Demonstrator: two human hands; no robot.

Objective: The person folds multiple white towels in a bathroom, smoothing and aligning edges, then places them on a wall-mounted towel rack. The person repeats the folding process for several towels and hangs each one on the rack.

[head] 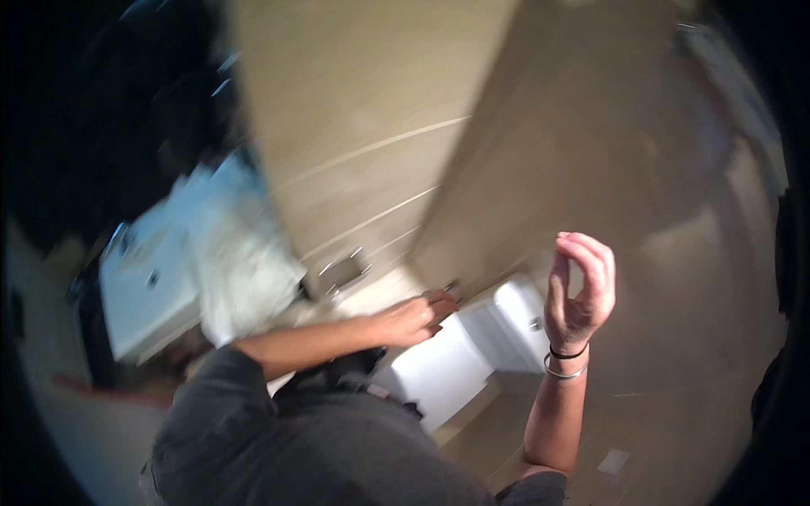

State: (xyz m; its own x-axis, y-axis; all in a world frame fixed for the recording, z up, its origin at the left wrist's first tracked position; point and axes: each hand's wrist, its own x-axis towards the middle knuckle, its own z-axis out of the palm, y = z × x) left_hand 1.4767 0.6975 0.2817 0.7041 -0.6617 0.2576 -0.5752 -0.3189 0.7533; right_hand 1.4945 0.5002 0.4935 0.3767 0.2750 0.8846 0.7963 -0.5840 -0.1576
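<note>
My left hand (411, 320) reaches across in front of me, above the closed white lid (440, 364) of a toilet. Its fingers are bent downward and blurred; whether they hold anything cannot be made out. A small metallic item (451, 288) shows just beyond the fingertips, with contact unclear. My right hand (583, 284) is raised to the right of the white toilet tank (517, 303). Its fingers curl round so that the tips come close to the thumb, leaving a gap inside the curve. I see no object there, though the fingertips are too blurred to be sure.
On the left, a white washbasin counter (149, 284) carries a heap of crumpled white material (243, 278). A boxlike metal fixture (345, 271) is low by the tiled wall (373, 158). A brown wall (639, 190) rises on the right, with a pale plate (613, 462) on it.
</note>
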